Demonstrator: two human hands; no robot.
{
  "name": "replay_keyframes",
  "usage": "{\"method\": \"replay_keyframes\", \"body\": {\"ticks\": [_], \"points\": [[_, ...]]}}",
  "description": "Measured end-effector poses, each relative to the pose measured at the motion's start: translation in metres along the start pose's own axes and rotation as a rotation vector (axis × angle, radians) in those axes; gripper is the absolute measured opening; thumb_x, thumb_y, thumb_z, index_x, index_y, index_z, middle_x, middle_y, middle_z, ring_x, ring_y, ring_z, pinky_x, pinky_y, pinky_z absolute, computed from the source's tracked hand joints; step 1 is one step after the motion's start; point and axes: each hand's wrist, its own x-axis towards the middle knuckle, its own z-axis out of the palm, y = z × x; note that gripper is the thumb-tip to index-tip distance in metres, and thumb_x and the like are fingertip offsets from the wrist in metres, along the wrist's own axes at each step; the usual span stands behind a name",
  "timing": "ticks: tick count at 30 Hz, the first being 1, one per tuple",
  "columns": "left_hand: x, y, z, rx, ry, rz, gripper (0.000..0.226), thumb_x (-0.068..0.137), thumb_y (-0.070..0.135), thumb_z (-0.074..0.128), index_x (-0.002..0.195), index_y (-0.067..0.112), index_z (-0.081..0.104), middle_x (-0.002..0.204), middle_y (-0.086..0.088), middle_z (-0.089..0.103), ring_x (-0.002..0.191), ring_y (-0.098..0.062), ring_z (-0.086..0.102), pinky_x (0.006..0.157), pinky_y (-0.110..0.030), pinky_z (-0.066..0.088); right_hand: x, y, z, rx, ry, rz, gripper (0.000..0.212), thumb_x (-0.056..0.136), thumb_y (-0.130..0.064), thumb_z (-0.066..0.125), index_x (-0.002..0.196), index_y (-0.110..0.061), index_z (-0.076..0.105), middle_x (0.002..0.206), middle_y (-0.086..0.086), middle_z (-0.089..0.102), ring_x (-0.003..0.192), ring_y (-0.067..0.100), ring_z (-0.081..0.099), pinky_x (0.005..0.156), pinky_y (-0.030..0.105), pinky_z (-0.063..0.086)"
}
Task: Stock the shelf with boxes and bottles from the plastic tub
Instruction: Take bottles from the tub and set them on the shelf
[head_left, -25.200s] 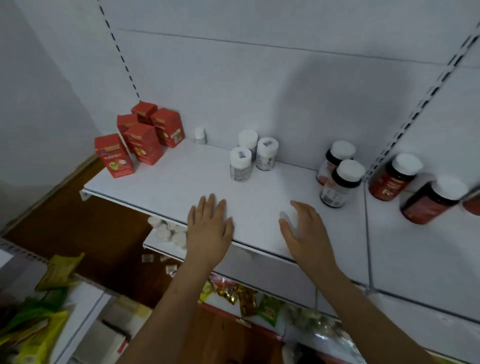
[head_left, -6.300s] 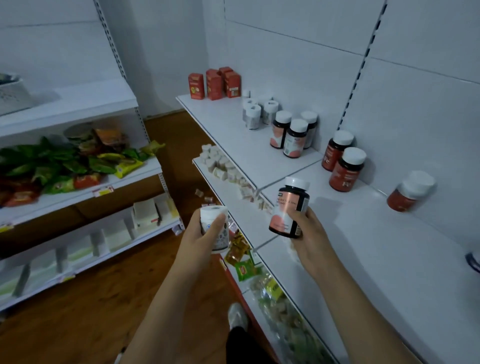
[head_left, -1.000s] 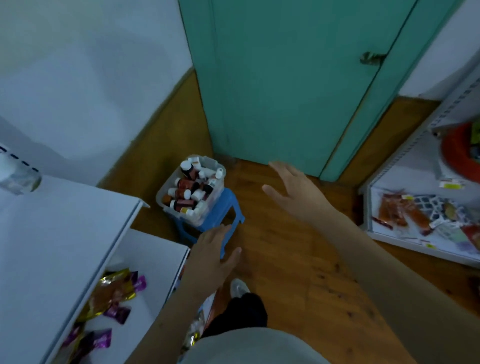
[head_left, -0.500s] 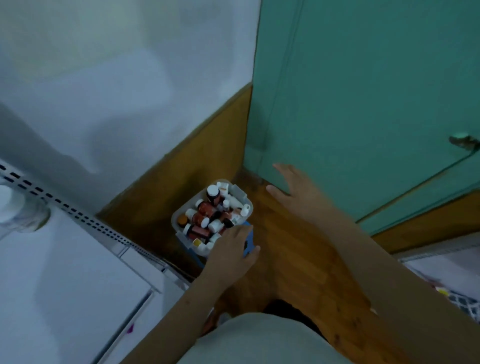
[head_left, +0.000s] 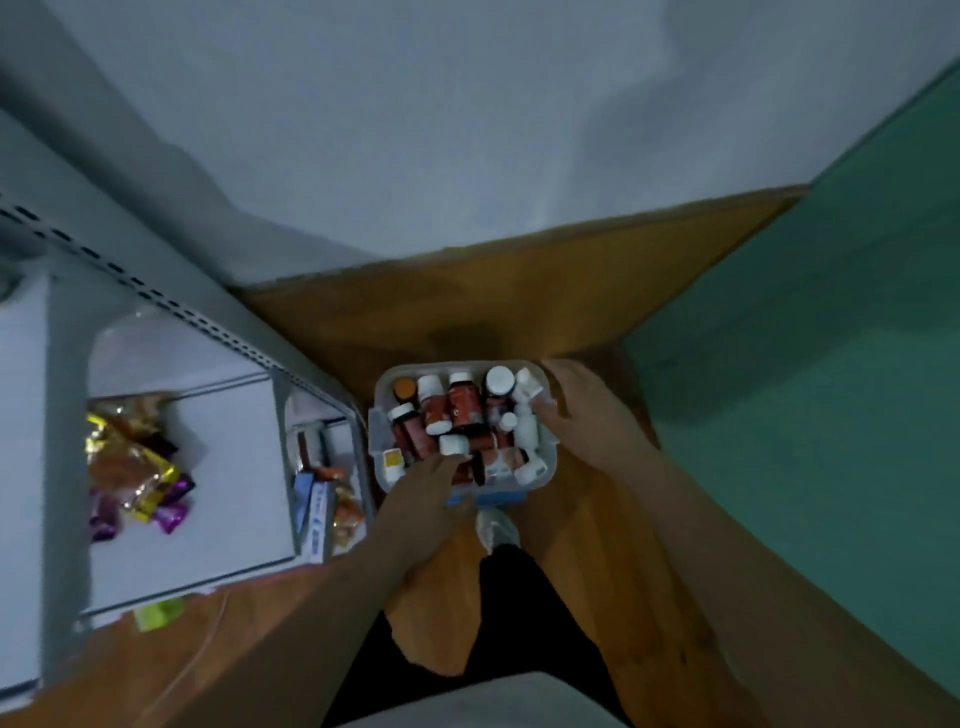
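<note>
Two hands reached into the clear plastic tub (head_left: 378, 415) of white-capped bottles (head_left: 464, 408), which sat on a blue stool (head_left: 493, 499) on the wooden floor (head_left: 467, 306) beside the white shelf (head_left: 223, 467). The left hand (head_left: 426, 486) covered bottles at the near edge, its grip unclear. The right hand (head_left: 582, 410) curled over white bottles at the tub's right side; its hold could not be told.

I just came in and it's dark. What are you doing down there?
A person is bending over a plastic tub full of bottles on the floor. The left hand and right hand are both reaching in among the bottles. Whether either has grabbed one yet is hard to tell. A shelf stands nearby.
</note>
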Motion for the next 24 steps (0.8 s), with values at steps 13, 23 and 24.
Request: {"method": "replay_keyframes", "body": {"ticks": [13, 23, 24], "points": [[0.133, -0.033, 0.12, 0.0, 0.004, -0.161, 0.049, 0.09, 0.025, 0.063, 0.136, 0.01, 0.051, 0.132, -0.012, 0.052, 0.116, -0.033, 0.051, 0.087, -0.039, 0.047, 0.147, 0.091, 0.113, -0.124, -0.144, -0.24, 0.062, 0.096, -0.029, 0.062, 0.15, -0.012, 0.035, 0.149, 0.013, 0.042, 0.134, 0.031, 0.043, 0.109, 0.044, 0.041], [0.164, -0.065, 0.133, 0.213, -0.073, 0.005, 0.062, 0.074, 0.023, 0.077, 0.13, 0.002, 0.058, 0.129, -0.015, 0.055, 0.118, -0.036, 0.05, 0.086, -0.043, 0.05, 0.171, 0.11, 0.153, -0.194, -0.046, -0.27, 0.053, 0.088, -0.024, 0.07, 0.135, -0.015, 0.048, 0.132, 0.011, 0.051, 0.119, 0.03, 0.05, 0.098, 0.044, 0.047], [0.165, -0.066, 0.127, 0.239, -0.097, 0.007, 0.062, 0.076, 0.028, 0.076, 0.132, 0.005, 0.058, 0.133, -0.014, 0.051, 0.124, -0.033, 0.046, 0.094, -0.043, 0.048, 0.172, 0.109, 0.152, -0.197, -0.051, -0.271, 0.052, 0.087, -0.024, 0.07, 0.134, -0.014, 0.049, 0.13, 0.012, 0.051, 0.117, 0.031, 0.051, 0.096, 0.045, 0.047]]}}
